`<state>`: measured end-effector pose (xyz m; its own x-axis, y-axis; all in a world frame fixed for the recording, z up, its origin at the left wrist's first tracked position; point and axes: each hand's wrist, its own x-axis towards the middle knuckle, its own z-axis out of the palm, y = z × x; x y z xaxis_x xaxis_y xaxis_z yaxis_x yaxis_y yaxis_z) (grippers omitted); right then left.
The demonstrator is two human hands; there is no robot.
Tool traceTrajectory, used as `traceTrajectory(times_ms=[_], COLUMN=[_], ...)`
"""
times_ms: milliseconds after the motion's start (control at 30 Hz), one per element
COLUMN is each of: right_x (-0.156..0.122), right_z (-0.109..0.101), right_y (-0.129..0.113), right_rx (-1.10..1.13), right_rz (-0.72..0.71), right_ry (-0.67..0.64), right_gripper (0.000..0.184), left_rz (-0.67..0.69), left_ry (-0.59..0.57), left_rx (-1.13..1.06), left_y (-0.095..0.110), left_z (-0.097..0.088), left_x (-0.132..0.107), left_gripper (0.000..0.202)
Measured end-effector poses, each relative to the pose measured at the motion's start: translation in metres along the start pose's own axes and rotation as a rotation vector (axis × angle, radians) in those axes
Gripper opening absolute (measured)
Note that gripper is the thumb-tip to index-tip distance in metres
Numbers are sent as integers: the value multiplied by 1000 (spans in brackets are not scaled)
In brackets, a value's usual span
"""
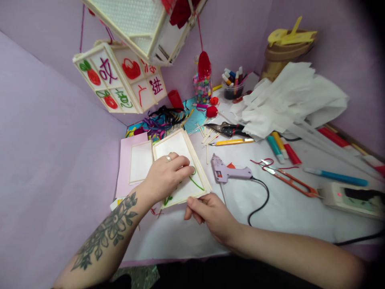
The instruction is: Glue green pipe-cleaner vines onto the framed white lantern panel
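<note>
While I monitor: left hand (167,174) pinches green cord (197,184) atop framed panel (177,148) mid-desk; right hand (210,212) grips panel's near-right corner. Panel's long axis runs near-far; left hand nearer centre.

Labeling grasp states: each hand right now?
Left hand: fingers closed on green strand atop framed panel.
Right hand: closed, holding framed panel's near edge.

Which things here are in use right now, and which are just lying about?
In use: framed white panel, left hand resting on it, right hand gripping its near edge.
Lying about: glue gun, orange snips, pliers, smaller panel, marker cup.
</note>
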<state>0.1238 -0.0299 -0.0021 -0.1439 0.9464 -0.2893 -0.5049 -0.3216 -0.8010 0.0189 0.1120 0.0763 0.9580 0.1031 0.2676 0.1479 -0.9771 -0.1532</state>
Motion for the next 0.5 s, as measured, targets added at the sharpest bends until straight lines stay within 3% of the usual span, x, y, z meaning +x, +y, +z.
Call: traceTrajectory(times_ms=[133,267,367,500], right_x=[1,0,-1,0], right_z=[0,0,-1,0], right_y=[0,0,0,-2], right_rx=[21,8,-11,-10], right_rz=[-6,1,1,2], right_ry=[-3,1,0,6], right_gripper=[47,47,49,49], left_rz=[-86,-294,-459,-492], left_ry=[2,64,104,147], left_rx=[-78,-232,-311,-274], left_y=[-1,1,14,41], left_z=[-2,-6,-11,-13], left_x=[0,-3,-11,-24], left_gripper=[20,13,17,30])
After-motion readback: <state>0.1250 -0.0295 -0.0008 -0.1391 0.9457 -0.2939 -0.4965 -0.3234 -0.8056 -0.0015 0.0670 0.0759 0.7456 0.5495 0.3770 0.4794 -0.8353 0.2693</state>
